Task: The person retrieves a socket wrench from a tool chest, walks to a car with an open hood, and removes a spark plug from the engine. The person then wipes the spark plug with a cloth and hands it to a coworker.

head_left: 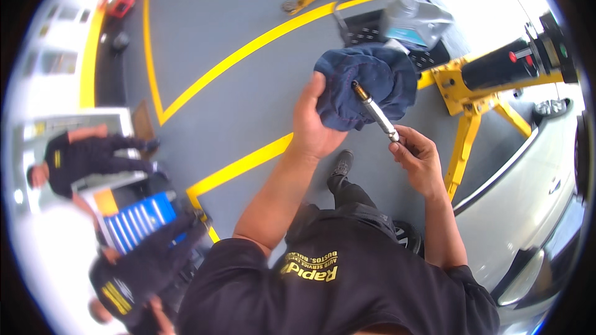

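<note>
My left hand (318,121) grips a rumpled dark blue cloth (333,96) by its left side, with the thumb lying on top. Between the thumb and fingertips of my right hand (416,156) is the lower end of a slim silver metal rod (377,115). The rod slants up and left across the cloth. A copper-coloured band and a dark tip finish its upper end, which lies over the middle of the cloth; whether it touches the fabric I cannot tell. The rod's exact kind is unclear.
Beyond the cloth, a black cart (360,25) carries a grey jug (406,22). A yellow stand (462,99) with a black cylinder is at the right, beside a pale car (521,192). Two people in dark clothes are at the left near a blue tool cabinet (139,218).
</note>
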Tool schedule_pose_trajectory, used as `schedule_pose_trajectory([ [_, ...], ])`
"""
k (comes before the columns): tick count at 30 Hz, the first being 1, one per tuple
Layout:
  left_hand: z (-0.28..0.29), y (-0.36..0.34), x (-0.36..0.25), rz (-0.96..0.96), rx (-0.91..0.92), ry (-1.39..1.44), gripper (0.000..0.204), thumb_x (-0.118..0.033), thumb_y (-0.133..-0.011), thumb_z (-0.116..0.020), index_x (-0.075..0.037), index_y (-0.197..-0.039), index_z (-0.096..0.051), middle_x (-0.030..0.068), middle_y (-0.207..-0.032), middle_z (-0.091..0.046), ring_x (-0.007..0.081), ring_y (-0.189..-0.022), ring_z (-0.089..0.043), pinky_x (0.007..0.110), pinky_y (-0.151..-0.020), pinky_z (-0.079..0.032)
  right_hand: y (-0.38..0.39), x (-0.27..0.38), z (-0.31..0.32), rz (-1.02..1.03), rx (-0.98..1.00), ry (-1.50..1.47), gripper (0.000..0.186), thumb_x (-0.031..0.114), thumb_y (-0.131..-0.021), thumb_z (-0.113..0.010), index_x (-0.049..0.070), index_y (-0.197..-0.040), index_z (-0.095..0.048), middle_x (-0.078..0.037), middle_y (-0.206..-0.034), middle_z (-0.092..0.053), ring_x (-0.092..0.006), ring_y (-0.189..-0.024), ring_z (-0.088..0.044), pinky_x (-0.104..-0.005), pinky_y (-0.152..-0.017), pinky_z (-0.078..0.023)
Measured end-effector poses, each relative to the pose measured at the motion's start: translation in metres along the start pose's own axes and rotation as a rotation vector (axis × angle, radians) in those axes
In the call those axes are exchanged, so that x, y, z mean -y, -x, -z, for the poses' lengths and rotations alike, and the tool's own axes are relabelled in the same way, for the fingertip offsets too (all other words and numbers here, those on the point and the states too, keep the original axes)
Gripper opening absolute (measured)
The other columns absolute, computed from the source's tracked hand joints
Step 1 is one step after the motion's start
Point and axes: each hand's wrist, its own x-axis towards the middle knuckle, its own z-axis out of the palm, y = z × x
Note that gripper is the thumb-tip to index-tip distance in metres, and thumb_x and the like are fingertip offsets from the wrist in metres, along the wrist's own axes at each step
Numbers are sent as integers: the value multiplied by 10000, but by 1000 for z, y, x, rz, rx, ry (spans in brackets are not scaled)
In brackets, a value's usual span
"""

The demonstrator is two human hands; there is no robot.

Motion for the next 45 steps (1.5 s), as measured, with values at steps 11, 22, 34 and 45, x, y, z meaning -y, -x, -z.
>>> schedule_pose_trajectory([
  [11,37,304,-78,-542,158,278,479,-350,-1036,-399,-38,-1364,-557,113,-1340,-635,263,-1244,-583,445,-1079,-424,116,51,-189,68,738,157,364,227,-1004,-657,13,-1297,-632,43,-765,-524,-48,-679,-463,-222,-621,-393],
  [22,-2,567,-54,-1164,-34,-21,502,-388,-1040,-364,-58,-1356,-572,119,-1338,-639,286,-1230,-602,459,-1072,-441,238,28,-347,98,1620,88,374,246,-1029,-609,-28,-1284,-612,40,-739,-503,-34,-623,-430,-205,-550,-348],
  [34,-20,707,-64,-1597,-271,27,459,-356,-1066,-358,-57,-1281,-631,90,-1246,-697,233,-1163,-649,395,-1061,-462,336,51,-491,-164,2056,243,428,286,-1024,-607,-48,-1291,-596,21,-688,-496,-44,-596,-433,-208,-531,-347],
  [45,1,813,-194,-1722,-417,-32,454,-342,-1069,-355,-49,-1283,-628,92,-1229,-704,230,-1153,-652,390,-1060,-463,380,71,-684,-280,2245,206,440,302,-1018,-619,-27,-1309,-595,23,-676,-486,-46,-584,-432,-206,-529,-345],
])
